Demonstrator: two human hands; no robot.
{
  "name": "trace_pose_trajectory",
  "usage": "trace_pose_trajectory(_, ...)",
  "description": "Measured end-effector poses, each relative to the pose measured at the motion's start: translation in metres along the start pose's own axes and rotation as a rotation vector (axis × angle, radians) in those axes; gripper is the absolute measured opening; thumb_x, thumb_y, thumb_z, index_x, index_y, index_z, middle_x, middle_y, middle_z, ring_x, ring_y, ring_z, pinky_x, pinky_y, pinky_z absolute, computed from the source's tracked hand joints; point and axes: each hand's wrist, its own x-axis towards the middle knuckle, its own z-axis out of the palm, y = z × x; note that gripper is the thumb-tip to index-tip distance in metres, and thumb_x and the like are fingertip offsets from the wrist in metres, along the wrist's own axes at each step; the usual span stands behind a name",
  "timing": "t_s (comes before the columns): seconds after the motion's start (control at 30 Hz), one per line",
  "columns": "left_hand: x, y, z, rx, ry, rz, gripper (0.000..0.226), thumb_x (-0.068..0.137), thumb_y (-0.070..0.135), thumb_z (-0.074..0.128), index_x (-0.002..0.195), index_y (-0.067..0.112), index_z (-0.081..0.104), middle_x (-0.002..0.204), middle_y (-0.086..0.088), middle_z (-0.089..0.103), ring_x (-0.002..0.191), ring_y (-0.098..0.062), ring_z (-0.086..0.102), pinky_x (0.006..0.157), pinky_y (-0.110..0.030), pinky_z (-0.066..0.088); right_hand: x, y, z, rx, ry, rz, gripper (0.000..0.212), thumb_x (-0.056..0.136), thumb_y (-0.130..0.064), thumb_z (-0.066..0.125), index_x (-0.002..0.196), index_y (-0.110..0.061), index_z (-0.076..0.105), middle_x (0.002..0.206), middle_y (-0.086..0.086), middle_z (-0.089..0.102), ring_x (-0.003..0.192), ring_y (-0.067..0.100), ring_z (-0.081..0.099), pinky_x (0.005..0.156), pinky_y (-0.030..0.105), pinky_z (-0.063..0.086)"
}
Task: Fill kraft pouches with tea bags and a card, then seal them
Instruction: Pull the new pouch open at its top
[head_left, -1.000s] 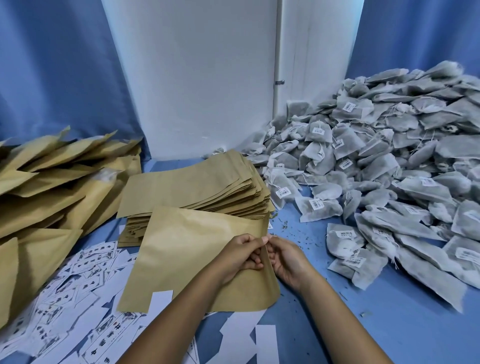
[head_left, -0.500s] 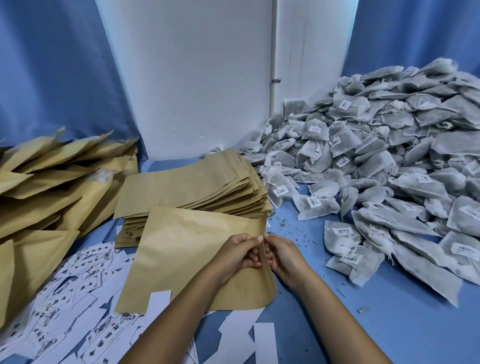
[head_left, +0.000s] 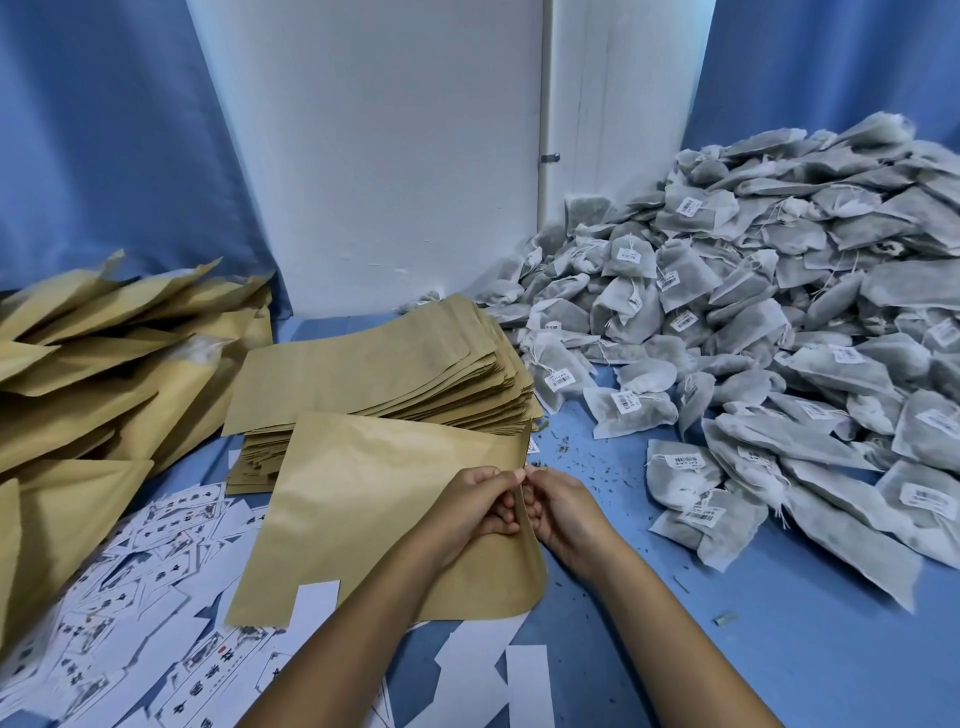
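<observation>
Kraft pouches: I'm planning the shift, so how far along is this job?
Done: bulging pouches piled far left. In hand: left hand and right hand pinch one flat pouch at its edge. Left: a thick empty stack, a big tea bag heap, many cards.

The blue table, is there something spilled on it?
Yes. Small dark crumbs, perhaps loose tea, are scattered on the blue table between the kraft pouch held by both hands and the tea bag pile. Nothing else stands out.

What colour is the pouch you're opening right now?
Plain kraft brown, unprinted. The pouch shows best in the head view, pinched at its edge by both hands.
</observation>
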Motion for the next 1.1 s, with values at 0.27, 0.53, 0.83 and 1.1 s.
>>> trace_pose_trajectory(0.27, -0.002, -0.002, 0.013, 0.294, 0.213, 0.069, 0.02, 0.09, 0.01, 0.054, 0.074, 0.009, 0.044, 0.052, -0.007, 0.057, 0.04, -0.018, 0.057, 0.049, -0.03, 0.053, -0.003, -0.005, -0.005, -0.558, 0.209, -0.114, 0.002, 0.087, -0.005, 0.058, 0.086, -0.005, 0.057, 0.065, 0.009, 0.059, 0.056, 0.019, 0.058, 0.059, 0.032, 0.054)
trace_pose_trajectory(0.53, -0.004, 0.025, 0.027, 0.626, 0.281, 0.384, 0.024, 0.08, -0.001, 0.056, 0.086, 0.02, 0.047, 0.054, 0.005, 0.039, 0.048, -0.007, 0.038, 0.05, -0.019, 0.033, -0.012, -0.022, -0.005, -0.757, 0.194, -0.111, 0.014, 0.082, -0.008, 0.062, 0.07, -0.012, 0.057, 0.068, 0.008, 0.057, 0.067, 0.02, 0.054, 0.07, 0.035, 0.047)
trace_pose_trajectory(0.83, -0.008, 0.051, 0.015, 1.236, 0.108, 0.792, 0.007, 0.083, 0.008, 0.049, 0.087, 0.012, 0.053, 0.089, 0.0, 0.052, 0.076, -0.019, 0.05, 0.063, -0.032, 0.036, -0.015, -0.041, -0.01, -0.56, 0.223, -0.081, 0.029, 0.084, 0.002, 0.053, 0.06, -0.013, 0.047, 0.051, 0.005, 0.043, 0.043, 0.013, 0.036, 0.046, 0.025, 0.025)
trace_pose_trajectory(1.1, -0.009, 0.055, 0.024, 1.35, -0.031, 1.052, 0.01, 0.073, 0.005, 0.054, 0.075, 0.014, 0.057, 0.078, 0.0, 0.054, 0.07, -0.02, 0.053, 0.052, -0.031, 0.043, -0.025, -0.038, -0.017, -0.584, 0.259, -0.18, 0.028, 0.085, 0.0, 0.049, 0.061, -0.014, 0.051, 0.056, 0.002, 0.046, 0.054, 0.013, 0.038, 0.054, 0.029, 0.029)
